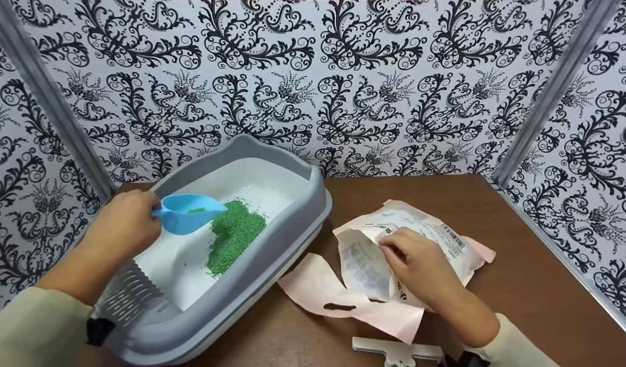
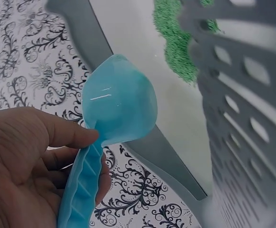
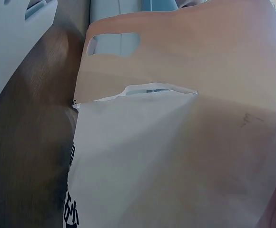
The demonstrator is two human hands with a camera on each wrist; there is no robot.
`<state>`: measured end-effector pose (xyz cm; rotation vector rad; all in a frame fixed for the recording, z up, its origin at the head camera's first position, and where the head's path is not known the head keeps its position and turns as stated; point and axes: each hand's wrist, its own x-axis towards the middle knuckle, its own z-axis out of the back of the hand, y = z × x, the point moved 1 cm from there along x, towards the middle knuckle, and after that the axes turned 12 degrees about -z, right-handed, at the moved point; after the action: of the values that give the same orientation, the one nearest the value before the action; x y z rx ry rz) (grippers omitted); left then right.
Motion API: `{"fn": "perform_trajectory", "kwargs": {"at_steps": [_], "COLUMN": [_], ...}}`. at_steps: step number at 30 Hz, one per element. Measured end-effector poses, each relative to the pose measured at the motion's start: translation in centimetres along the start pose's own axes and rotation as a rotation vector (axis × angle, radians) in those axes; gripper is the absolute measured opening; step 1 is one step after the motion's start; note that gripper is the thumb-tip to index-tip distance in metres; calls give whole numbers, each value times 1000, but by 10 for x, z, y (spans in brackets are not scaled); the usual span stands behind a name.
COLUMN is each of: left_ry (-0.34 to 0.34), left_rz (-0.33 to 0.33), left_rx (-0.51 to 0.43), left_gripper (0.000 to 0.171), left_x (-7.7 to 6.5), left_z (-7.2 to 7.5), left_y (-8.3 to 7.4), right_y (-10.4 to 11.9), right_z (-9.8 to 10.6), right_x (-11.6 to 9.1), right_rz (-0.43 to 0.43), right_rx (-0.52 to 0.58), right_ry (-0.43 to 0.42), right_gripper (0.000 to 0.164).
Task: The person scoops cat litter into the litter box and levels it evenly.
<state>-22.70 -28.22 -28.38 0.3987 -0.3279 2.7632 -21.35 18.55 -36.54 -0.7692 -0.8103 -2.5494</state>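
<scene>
My left hand (image 1: 127, 221) grips the handle of a light blue scoop (image 1: 183, 224) over a grey-and-white litter box. A few green pellets show inside the scoop; in the left wrist view its rounded underside (image 2: 121, 104) faces the camera, thumb along the handle. Below the scoop tip, a heap of green litter pellets (image 1: 236, 239) lies on the white floor of the litter box (image 1: 246, 171). At right, my right hand (image 1: 420, 262) pinches the torn mouth edge of a pale pink litter bag (image 1: 415, 219), which lies on its side with the opening toward the box.
The bag's torn top strip (image 1: 313, 285), with a handle slot, spreads on the brown table (image 1: 522, 285) beside the box. A white bag clip (image 1: 397, 349) lies at the front edge. The box's slotted grey step (image 1: 132, 295) is at its near end. Patterned walls (image 1: 374, 102) stand behind and at the sides.
</scene>
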Motion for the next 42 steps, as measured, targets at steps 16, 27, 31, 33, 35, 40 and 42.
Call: {"fn": "perform_trajectory", "kwargs": {"at_steps": [16, 27, 31, 33, 35, 40, 42], "left_ry": [-44, -23, -47, -47, -52, -81, -94], "left_rz": [-166, -244, -271, -284, -294, -313, -319], "left_rx": [240, 345, 379, 391, 398, 411, 414], "left_gripper": [17, 17, 16, 17, 19, 18, 17], "left_x": [-3, -2, 0, 0, 0, 0, 2], "left_z": [-21, -25, -25, -25, -25, -22, -20], "left_y": [11, 12, 9, 7, 5, -2, -4], "right_y": [0, 1, 2, 2, 1, 1, 1], "right_z": [-3, -3, -3, -3, -4, -4, -4], "right_x": [-1, -1, -1, -1, -2, -2, -1], "right_rz": [13, -8, -13, -10, -7, -4, -1], "right_rx": [-35, -19, -17, -17, -19, -25, -29], "right_ry": [-6, 9, 10, 8, 8, 15, 15], "right_gripper": [15, 14, 14, 13, 13, 13, 13]}}
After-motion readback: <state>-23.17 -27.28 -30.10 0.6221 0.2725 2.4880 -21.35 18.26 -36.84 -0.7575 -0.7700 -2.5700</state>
